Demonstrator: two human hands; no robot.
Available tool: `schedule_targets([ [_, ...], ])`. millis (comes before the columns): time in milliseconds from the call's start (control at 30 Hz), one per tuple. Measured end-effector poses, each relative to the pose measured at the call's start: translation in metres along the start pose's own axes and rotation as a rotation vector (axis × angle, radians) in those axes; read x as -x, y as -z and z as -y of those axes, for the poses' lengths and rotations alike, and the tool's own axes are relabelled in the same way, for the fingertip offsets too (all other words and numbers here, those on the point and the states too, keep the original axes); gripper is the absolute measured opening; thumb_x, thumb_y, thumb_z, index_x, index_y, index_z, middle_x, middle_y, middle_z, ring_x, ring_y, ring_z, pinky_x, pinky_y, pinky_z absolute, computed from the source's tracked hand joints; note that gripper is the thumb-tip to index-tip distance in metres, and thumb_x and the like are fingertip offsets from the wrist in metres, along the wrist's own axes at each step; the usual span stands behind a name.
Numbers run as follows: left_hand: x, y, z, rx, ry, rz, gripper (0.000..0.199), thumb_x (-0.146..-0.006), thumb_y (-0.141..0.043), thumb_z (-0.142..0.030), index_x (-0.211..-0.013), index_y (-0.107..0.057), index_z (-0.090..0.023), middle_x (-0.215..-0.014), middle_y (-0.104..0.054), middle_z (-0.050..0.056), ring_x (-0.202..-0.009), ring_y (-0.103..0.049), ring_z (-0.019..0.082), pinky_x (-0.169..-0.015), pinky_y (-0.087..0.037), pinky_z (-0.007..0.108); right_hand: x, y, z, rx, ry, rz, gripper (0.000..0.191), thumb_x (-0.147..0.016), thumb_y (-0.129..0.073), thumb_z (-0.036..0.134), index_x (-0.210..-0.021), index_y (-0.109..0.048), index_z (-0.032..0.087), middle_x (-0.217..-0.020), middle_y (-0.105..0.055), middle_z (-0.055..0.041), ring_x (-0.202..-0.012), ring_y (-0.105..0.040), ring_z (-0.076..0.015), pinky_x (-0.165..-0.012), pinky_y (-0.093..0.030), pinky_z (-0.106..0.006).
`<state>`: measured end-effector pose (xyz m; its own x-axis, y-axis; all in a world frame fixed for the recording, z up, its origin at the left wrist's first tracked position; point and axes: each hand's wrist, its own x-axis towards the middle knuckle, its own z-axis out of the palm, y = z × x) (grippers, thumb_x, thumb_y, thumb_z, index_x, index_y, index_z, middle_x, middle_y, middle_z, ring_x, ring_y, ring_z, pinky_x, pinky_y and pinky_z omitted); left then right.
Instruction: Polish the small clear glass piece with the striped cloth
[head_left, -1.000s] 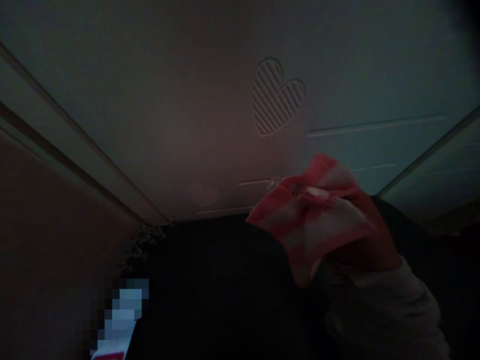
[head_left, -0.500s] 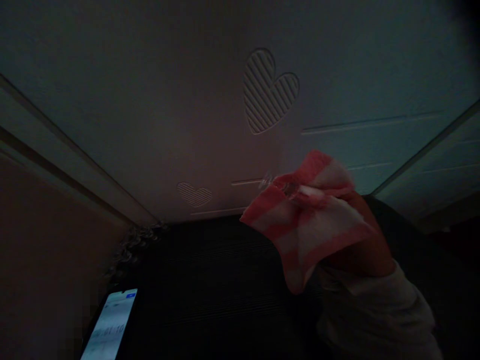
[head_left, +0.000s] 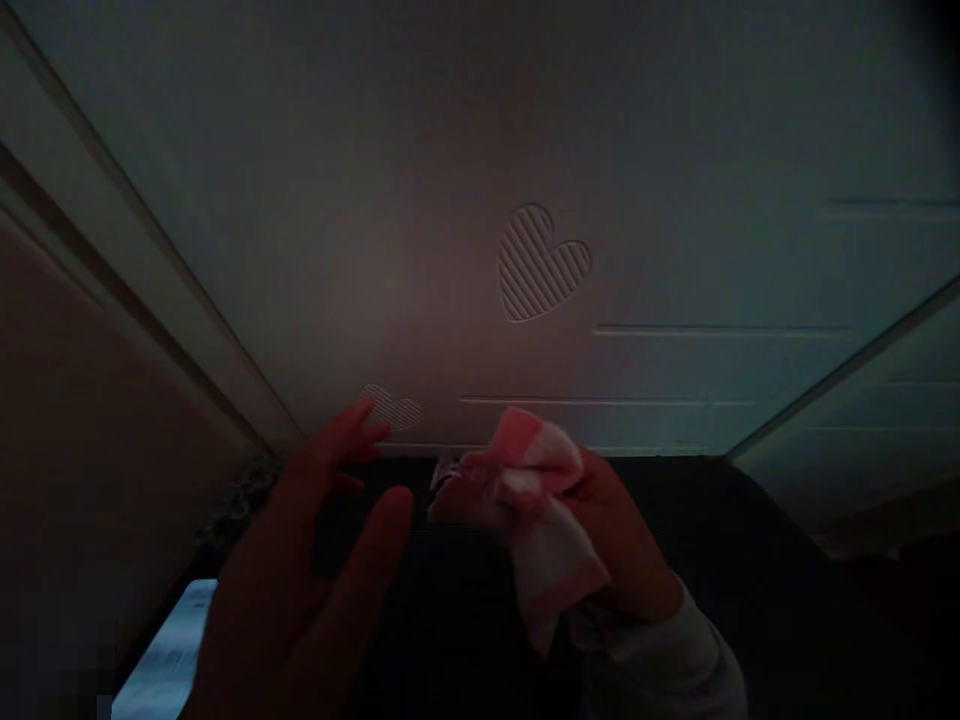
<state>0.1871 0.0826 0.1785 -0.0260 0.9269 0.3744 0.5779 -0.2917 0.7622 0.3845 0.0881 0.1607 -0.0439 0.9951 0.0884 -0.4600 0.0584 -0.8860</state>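
Pink and white striped cloth, gathered at its middle into folds like a bow, is held up above a dark surface by the right hand, which reaches in from the near right in a pale sleeve. The cloth is apparently grasped from behind, so that its pinched centre is left exposed and its loose corners are allowed to spread and droop. The right hand's fingers are closed on it, though their tips are hidden by the folds, and their exact grip cannot be told.

At the cloth's left edge, a small shiny piece is seen; whether it is attached cannot be made out in the dim light. The left hand is raised just to the left, its fingers loosely curled and parted, the thumb held well away from them. Nothing is seen to be grasped by it, and the cloth is not touched.

A lit phone is laid screen up at the near left, partly hidden by the left hand, perhaps placed there to be glanced at. The far side is closed off by a pale panel marked with striped hearts.
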Motion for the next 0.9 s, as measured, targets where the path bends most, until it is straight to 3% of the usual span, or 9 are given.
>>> schedule_targets([
  [100, -0.004, -0.004, -0.019, -0.013, 0.023, 0.075, 0.050, -0.087, -0.047, -0.059, -0.127, -0.057, -0.029, -0.100, -0.073, 0.001, -0.089, -0.068, 0.022, -0.071, -0.053, 0.030, 0.000, -0.003, -0.005, 0.060, 0.005, 0.074, 0.013, -0.068, -0.080, 0.027, -0.078, -0.074, 0.022, -0.072, -0.072, 0.0002, -0.069, -0.065, -0.0155, -0.071, -0.052, -0.029],
  [167, -0.008, -0.007, -0.022, -0.033, -0.012, 0.105, 0.045, -0.087, -0.046, -0.056, -0.114, -0.066, -0.025, -0.090, -0.075, 0.002, -0.079, -0.069, 0.021, -0.068, -0.054, 0.029, 0.001, -0.002, -0.007, 0.107, 0.010, 0.094, 0.012, -0.068, -0.080, 0.028, -0.077, -0.074, 0.021, -0.070, -0.069, 0.0014, -0.067, -0.063, -0.0138, -0.068, -0.050, -0.027],
  [333, -0.016, -0.008, -0.017, -0.026, -0.086, 0.212, 0.037, -0.088, -0.046, -0.047, -0.101, -0.071, -0.023, -0.094, -0.077, 0.003, -0.083, -0.070, 0.021, -0.073, -0.055, 0.031, 0.005, 0.000, -0.004, 0.163, -0.005, 0.105, 0.013, -0.071, -0.079, 0.028, -0.079, -0.073, 0.020, -0.071, -0.067, 0.0016, -0.069, -0.061, -0.0128, -0.071, -0.049, -0.026],
  [600, -0.023, -0.005, -0.010, 0.044, -0.048, 0.404, 0.036, -0.089, -0.045, -0.048, -0.099, -0.071, -0.025, -0.095, -0.077, 0.001, -0.085, -0.071, 0.020, -0.072, -0.056, 0.029, 0.011, -0.003, 0.002, 0.271, 0.092, 0.047, 0.014, -0.067, -0.080, 0.024, -0.068, -0.069, 0.017, -0.065, -0.060, 0.0033, -0.058, -0.051, -0.0093, -0.055, -0.040, -0.021],
  [767, -0.021, -0.006, -0.009, 0.065, -0.051, 0.393, 0.035, -0.086, -0.051, -0.051, -0.100, -0.070, -0.025, -0.095, -0.078, 0.002, -0.085, -0.072, 0.021, -0.070, -0.056, 0.028, 0.014, -0.002, 0.006, 0.385, 0.178, 0.013, 0.012, -0.068, -0.077, 0.028, -0.073, -0.070, 0.019, -0.067, -0.064, 0.0007, -0.060, -0.055, -0.0122, -0.056, -0.044, -0.024],
  [900, -0.020, -0.004, -0.009, 0.101, -0.092, 0.386, 0.030, -0.085, -0.053, -0.045, -0.100, -0.071, -0.025, -0.093, -0.077, 0.002, -0.083, -0.072, 0.020, -0.070, -0.056, 0.028, 0.014, 0.000, 0.008, 0.408, 0.164, -0.021, 0.015, -0.062, -0.078, 0.024, -0.075, -0.072, 0.021, -0.073, -0.069, -0.0013, -0.065, -0.060, -0.0151, -0.058, -0.047, -0.025],
])
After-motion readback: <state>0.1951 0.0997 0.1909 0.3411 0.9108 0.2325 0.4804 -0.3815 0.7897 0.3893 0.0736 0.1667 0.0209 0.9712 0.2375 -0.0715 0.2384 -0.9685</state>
